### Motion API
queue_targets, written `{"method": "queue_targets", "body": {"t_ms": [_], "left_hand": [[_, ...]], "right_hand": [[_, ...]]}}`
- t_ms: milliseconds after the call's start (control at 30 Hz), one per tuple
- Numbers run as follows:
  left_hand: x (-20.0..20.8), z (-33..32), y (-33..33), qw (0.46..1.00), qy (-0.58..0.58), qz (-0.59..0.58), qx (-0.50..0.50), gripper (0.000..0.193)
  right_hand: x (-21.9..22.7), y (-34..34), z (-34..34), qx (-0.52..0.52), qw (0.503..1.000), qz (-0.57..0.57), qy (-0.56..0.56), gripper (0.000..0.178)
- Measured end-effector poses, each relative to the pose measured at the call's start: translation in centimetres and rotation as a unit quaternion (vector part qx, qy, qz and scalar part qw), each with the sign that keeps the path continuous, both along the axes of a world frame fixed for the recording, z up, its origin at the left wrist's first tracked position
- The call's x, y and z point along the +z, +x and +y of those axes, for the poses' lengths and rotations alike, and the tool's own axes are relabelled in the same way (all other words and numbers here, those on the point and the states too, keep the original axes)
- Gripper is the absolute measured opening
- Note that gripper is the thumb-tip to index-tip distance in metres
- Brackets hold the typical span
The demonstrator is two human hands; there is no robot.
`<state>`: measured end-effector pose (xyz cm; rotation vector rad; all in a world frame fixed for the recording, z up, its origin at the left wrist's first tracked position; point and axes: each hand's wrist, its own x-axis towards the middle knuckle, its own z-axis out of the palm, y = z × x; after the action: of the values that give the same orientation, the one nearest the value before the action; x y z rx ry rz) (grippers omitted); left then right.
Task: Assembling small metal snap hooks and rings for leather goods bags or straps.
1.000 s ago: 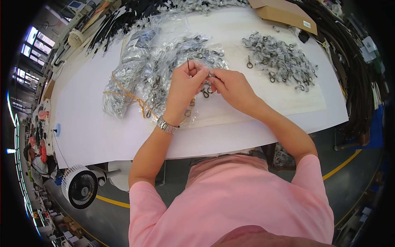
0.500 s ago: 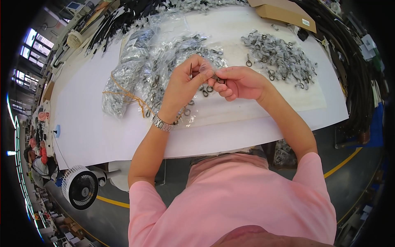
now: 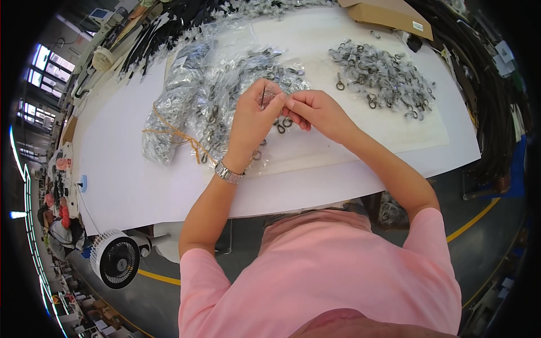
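My left hand (image 3: 256, 112) is closed, with a thin dark metal tool (image 3: 263, 96) standing up between its fingers and a little clear plastic film by the fingertips. My right hand (image 3: 318, 112) is closed in a pinch, its thumb and finger meeting the left thumb tip. Whatever is pinched there is hidden by the fingers. Just beneath and beyond both hands lies a heap of dark metal snap hooks (image 3: 265, 72) in clear plastic. To the right is a second pile of snap hooks in clear wrapping (image 3: 389, 79), a single hook (image 3: 340, 82) at its left edge.
A bulging clear bag (image 3: 163, 129) tied with orange cord lies on the white table (image 3: 135, 186) at left. Black straps (image 3: 152, 42) and a cardboard box (image 3: 389, 17) are at the back. Dark cords (image 3: 496, 124) hang at right; a fan (image 3: 117, 259) stands front left.
My right hand has rolled over, its back now turned up, and the snap hook seen at its fingertips is now hidden. My left hand has hardly moved.
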<state>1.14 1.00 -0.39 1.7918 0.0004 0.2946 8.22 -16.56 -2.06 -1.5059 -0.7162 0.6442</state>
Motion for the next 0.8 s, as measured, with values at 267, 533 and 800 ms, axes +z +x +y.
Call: {"method": "queue_targets", "body": {"t_ms": [267, 533, 800], "left_hand": [[1.0, -0.3, -0.5, 0.998, -0.048, 0.035, 0.028, 0.009], [-0.5, 3.1, 0.2, 0.954, -0.288, 0.070, 0.040, 0.021], [1.1, 1.8, -0.4, 0.994, -0.045, 0.056, -0.077, 0.030]], "right_hand": [[0.4, -1.2, 0.3, -0.086, 0.984, -0.146, -0.050, 0.026], [1.0, -0.7, 0.0, -0.113, 0.988, -0.102, -0.005, 0.023], [0.8, -0.5, -0.2, -0.189, 0.950, -0.249, 0.014, 0.017]]}}
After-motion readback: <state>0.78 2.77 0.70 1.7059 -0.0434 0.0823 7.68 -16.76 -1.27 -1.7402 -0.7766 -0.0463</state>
